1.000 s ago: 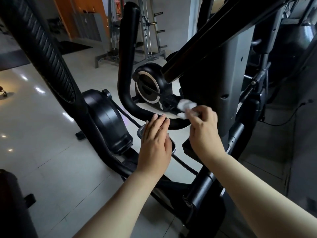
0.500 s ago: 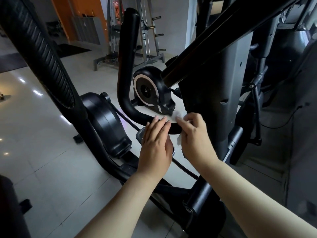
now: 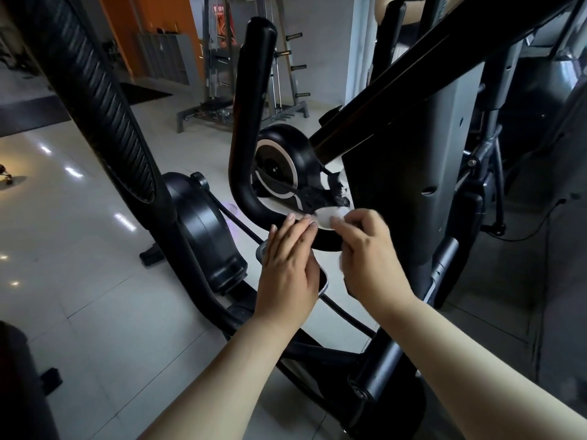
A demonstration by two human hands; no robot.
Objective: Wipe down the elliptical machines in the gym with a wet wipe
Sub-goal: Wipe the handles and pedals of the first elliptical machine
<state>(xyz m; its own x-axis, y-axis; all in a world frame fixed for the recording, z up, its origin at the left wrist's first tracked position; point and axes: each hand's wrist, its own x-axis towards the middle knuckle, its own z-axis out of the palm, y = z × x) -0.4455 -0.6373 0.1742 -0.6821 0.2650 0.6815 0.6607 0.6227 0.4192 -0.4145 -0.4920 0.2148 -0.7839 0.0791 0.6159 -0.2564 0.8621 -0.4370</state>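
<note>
1. Since a second ago the right hand [image 3: 365, 249] has come down and a little left, bringing the wet wipe [image 3: 327, 217] from in front of the grey column [image 3: 413, 192] onto the black handlebar [image 3: 244, 173]. The left hand [image 3: 287, 265] has barely shifted.
2. The right hand's fingers are curled and pinch the wipe, pressing its white wad onto the top of the bar's low stretch. A second white scrap shows under that hand, probably the wipe's loose tail, though the view is too dim there to be sure.
3. The left hand's fingers [image 3: 295, 227] lie straight and pressed together, tips on the same low stretch of the bar, just beside the wipe on its left. They grip nothing.
4. What the next move turns on is the bar's long axis. From the wipe it runs left and away along the low stretch, turns at the bend, then rises nearly upright to its rounded top end. Most of the bar's length lies left of and above the right hand's fingertips.
5. The right hand is the one on the cloth, so a stroke along that axis would be its work. The left fingers sit right in that path and would likely need to lift or slide ahead.
6. Beneath the left palm lies a silver-rimmed plate [image 3: 323, 282], part of the elliptical machine. I cannot tell if the palm touches it.
</note>
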